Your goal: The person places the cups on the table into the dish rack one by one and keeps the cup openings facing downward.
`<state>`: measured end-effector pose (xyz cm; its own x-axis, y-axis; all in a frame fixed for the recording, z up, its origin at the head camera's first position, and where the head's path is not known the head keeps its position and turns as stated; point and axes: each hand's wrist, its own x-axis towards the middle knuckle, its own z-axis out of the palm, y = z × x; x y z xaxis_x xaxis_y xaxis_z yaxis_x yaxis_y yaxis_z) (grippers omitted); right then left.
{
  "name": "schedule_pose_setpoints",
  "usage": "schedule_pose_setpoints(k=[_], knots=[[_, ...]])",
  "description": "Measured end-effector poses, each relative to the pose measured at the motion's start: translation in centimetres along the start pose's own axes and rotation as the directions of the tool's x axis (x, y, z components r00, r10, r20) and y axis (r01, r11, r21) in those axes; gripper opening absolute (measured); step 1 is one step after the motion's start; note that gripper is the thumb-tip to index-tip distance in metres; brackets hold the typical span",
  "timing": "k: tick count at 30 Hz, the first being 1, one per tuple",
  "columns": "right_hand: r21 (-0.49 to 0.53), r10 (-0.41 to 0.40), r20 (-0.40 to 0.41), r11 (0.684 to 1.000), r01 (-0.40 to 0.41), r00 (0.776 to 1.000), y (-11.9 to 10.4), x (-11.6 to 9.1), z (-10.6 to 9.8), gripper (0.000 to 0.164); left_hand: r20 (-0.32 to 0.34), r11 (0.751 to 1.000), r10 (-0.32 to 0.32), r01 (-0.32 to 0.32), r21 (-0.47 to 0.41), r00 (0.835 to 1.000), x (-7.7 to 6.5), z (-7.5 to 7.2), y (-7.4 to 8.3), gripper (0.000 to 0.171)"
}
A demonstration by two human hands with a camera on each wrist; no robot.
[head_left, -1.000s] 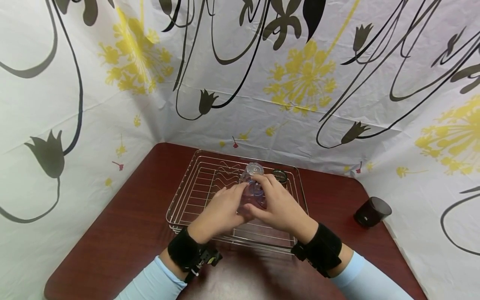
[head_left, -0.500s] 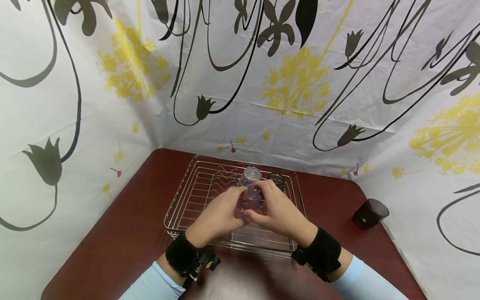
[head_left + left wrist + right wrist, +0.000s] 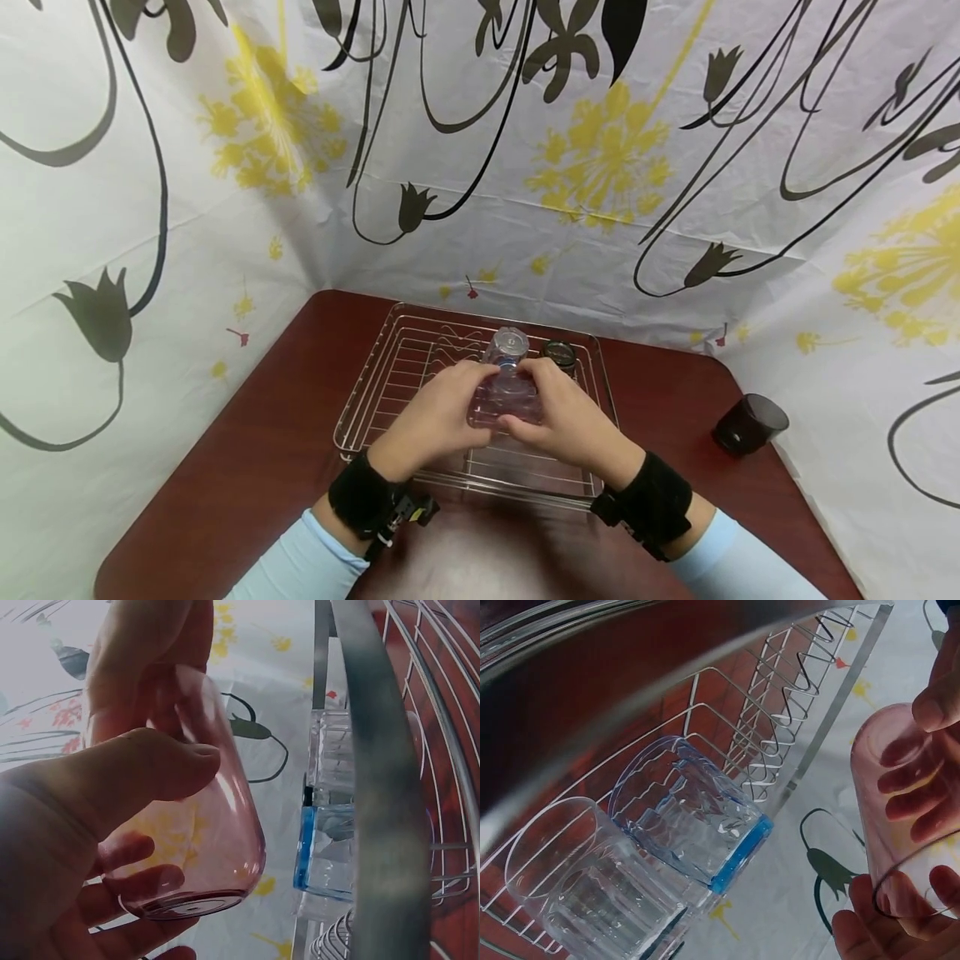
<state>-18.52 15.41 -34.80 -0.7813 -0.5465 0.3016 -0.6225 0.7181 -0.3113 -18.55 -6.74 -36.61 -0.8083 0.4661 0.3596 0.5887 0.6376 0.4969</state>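
A pink see-through glass (image 3: 501,408) is held between both hands above the front of the wire dish rack (image 3: 390,375). My left hand (image 3: 438,412) grips its left side; in the left wrist view its thumb lies across the pink glass (image 3: 225,847), with fingers wrapped behind. My right hand (image 3: 566,412) grips the other side. In the right wrist view, fingers show through the pink wall of the glass (image 3: 877,795). Just behind, a clear glass (image 3: 512,342) sits mouth down in the rack. Beside it is a clear glass with a blue base (image 3: 697,817).
A dark glass (image 3: 559,354) stands in the rack's back right part. Another dark glass (image 3: 750,423) is on the red-brown table (image 3: 225,450) at the right. Wavy wire dividers (image 3: 787,705) line part of the rack. A patterned white curtain (image 3: 465,250) surrounds the table.
The hands have spread slightly apart around the pink glass, so more of it shows. The glass has been turned a little between them. The rack and other glasses stay put.
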Motion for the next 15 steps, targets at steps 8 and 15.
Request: schedule_pose_setpoints(k=[8,15], knots=[[0.020,-0.001,0.024,1.000,0.000,1.000,0.25,-0.15,-0.15,0.070,-0.019,0.999,0.049,-0.049,-0.002,0.999,0.29,-0.33,-0.16,0.077],[0.041,0.014,0.041,0.999,-0.015,0.999,0.17,-0.41,-0.25,0.071,-0.020,0.997,0.081,-0.081,0.008,0.997,0.32,-0.60,-0.06,0.077]])
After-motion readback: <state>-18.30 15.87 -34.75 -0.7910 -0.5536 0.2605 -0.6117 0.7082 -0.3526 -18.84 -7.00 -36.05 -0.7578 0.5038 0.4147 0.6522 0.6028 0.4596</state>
